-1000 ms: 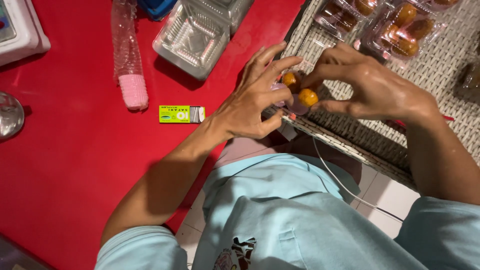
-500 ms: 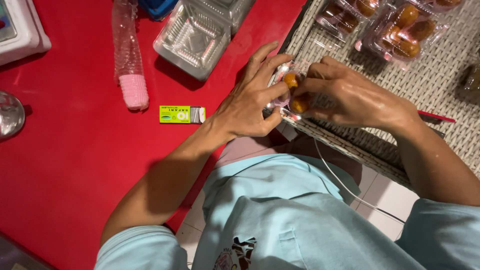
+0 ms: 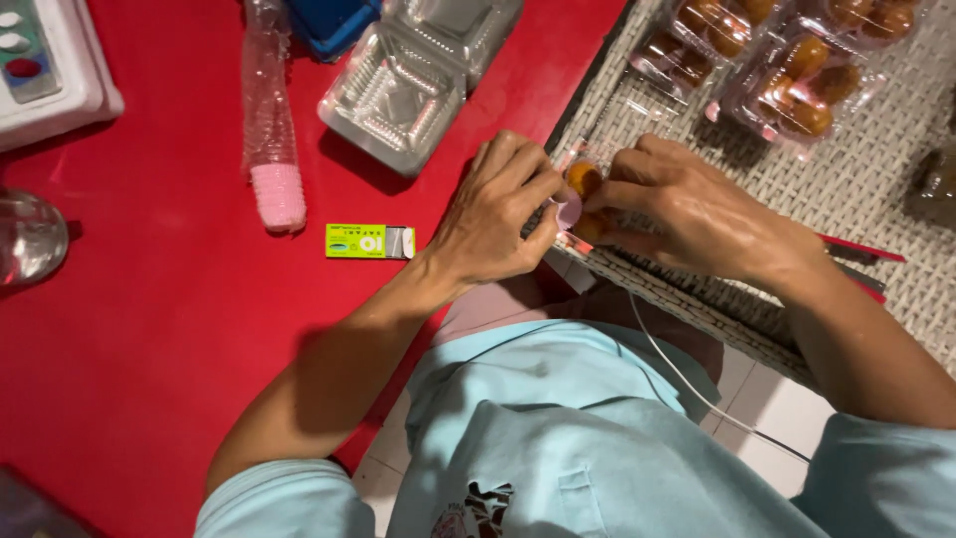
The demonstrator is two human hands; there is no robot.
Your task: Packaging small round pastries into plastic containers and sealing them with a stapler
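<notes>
Orange-brown pastries (image 3: 584, 179) sit between your two hands, inside a small clear plastic container (image 3: 580, 159) at the near left edge of the woven grey mat (image 3: 876, 189), where it meets the red table (image 3: 149, 329). You can see two of them: one at the far side of the gap between your hands, the other just nearer, partly hidden. Your left hand (image 3: 498, 214) curls around the container's left side, fingers bent over it and gripping it. Your right hand (image 3: 687, 204) closes in from the right, fingertips pinched against the pastries and the container's edge.

Farther right on the mat lie two filled clear packs (image 3: 797, 80) with the same kind of pastries; how many each holds is hard to count. On the table, far from your left hand, lies one stack of empty clear clamshell trays (image 3: 393, 95). Left of it lies one long plastic sleeve of pink paper cups (image 3: 271, 130). One small green-and-white box (image 3: 368, 241) lies just left of your left wrist. One white cable (image 3: 687, 384) runs across your light blue shirt (image 3: 558, 438).
</notes>
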